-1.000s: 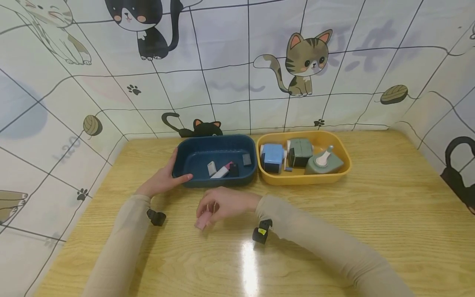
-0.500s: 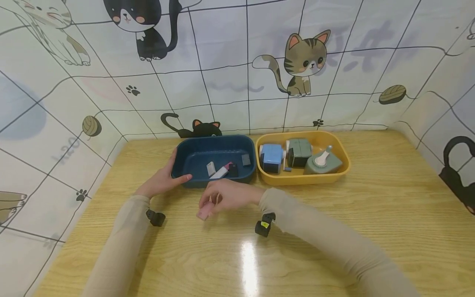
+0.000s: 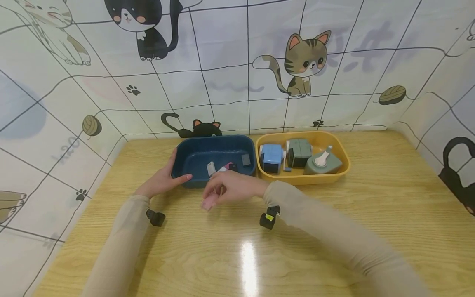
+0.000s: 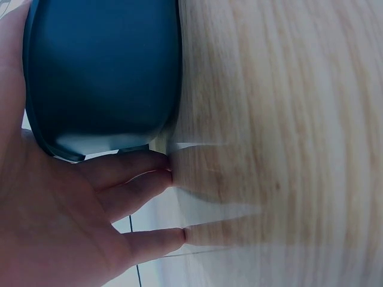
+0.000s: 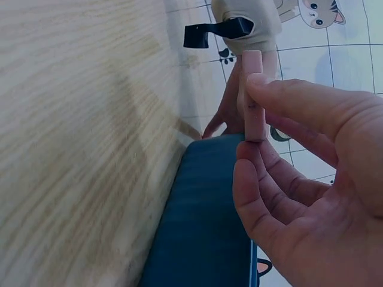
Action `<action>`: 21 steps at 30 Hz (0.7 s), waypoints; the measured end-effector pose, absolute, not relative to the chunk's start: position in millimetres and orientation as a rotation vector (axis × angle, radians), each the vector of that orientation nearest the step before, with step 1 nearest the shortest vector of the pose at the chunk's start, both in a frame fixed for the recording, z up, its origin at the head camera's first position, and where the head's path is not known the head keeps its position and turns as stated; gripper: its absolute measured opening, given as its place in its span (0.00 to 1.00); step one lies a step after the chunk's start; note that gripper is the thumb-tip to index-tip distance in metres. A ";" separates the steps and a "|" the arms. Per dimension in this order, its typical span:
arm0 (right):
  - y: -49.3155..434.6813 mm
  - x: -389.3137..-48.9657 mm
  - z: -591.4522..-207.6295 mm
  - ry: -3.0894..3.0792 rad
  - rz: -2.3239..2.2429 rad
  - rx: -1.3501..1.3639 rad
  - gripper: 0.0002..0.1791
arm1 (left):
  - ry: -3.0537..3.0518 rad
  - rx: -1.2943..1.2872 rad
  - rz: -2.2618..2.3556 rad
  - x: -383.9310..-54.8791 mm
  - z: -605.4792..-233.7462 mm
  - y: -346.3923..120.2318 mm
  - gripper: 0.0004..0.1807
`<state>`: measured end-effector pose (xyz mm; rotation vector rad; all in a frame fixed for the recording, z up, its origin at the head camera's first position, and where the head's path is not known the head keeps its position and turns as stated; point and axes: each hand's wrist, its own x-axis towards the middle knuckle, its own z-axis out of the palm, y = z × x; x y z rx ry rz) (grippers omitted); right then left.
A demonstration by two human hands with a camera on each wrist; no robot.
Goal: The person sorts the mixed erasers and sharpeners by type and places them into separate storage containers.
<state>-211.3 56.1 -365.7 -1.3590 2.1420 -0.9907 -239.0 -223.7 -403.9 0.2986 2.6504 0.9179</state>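
Observation:
In the head view my right hand (image 3: 233,187) pinches a small flat pink block (image 3: 210,201) just in front of the blue bin (image 3: 193,181). The right wrist view shows this pink block (image 5: 254,107) edge-on between thumb and fingertips, raised above the table. My left hand (image 3: 163,178) rests at the bin's left end, thumb along the front rim. Its fingers (image 4: 128,179) stretch straight down beside the bin, tips at the table. Inside the bin lie a small white piece (image 3: 211,168), a grey piece (image 3: 246,159) and a black one (image 3: 233,166); my right hand partly hides others.
To the right, touching the blue bin, stands a yellow bin (image 3: 300,180). It holds a blue crank pencil sharpener (image 3: 272,156), a dark green one (image 3: 299,152) and a grey-green one (image 3: 323,164) with its crank upward. A cat-printed cloth (image 3: 222,95) rises behind the wooden table (image 3: 208,255).
My right hand has moved away from me and slightly right with the pink block, and now covers part of the blue bin's front rim. My left hand has stayed in place.

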 end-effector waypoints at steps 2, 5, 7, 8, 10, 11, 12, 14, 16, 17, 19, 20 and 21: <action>57.4 -212.5 -363.9 2.162 -0.972 -1.355 0.13 | 2.650 0.291 0.916 -239.5 -404.5 -224.2 0.59; 59.3 -214.8 -361.5 2.194 -0.943 -1.357 0.13 | 2.650 0.287 0.913 -240.2 -405.1 -224.3 0.60; 60.4 -216.0 -359.5 2.208 -0.932 -1.348 0.13 | 2.653 0.293 0.909 -240.5 -405.7 -224.3 0.60; 61.1 -216.5 -358.3 2.210 -0.930 -1.344 0.14 | 2.653 0.296 0.910 -240.2 -405.5 -224.3 0.60; 62.4 -218.1 -357.3 2.216 -0.922 -1.335 0.14 | 2.654 0.297 0.910 -239.9 -405.6 -224.5 0.59; 63.0 -219.0 -356.9 2.218 -0.919 -1.332 0.14 | 2.656 0.300 0.908 -240.0 -405.5 -224.7 0.59; 63.7 -219.9 -356.6 2.222 -0.916 -1.327 0.14 | 2.658 0.302 0.909 -239.9 -405.3 -224.8 0.59; 65.4 -222.1 -357.0 2.227 -0.914 -1.332 0.14 | 2.661 0.299 0.905 -240.2 -405.1 -224.7 0.59; 67.0 -224.2 -357.3 2.237 -0.914 -1.331 0.13 | 2.665 0.300 0.901 -241.0 -405.4 -224.8 0.59; 67.7 -225.1 -357.0 2.240 -0.917 -1.330 0.13 | 2.664 0.297 0.901 -241.3 -405.8 -225.1 0.59; 69.1 -227.3 -356.7 2.248 -0.919 -1.325 0.14 | 2.660 0.291 0.905 -241.6 -406.5 -225.4 0.59; 69.8 -228.3 -356.0 2.256 -0.915 -1.318 0.14 | 2.657 0.290 0.907 -241.8 -407.0 -225.7 0.59; 70.3 -229.3 -355.2 2.264 -0.912 -1.313 0.14 | 2.654 0.289 0.908 -241.9 -407.2 -225.8 0.59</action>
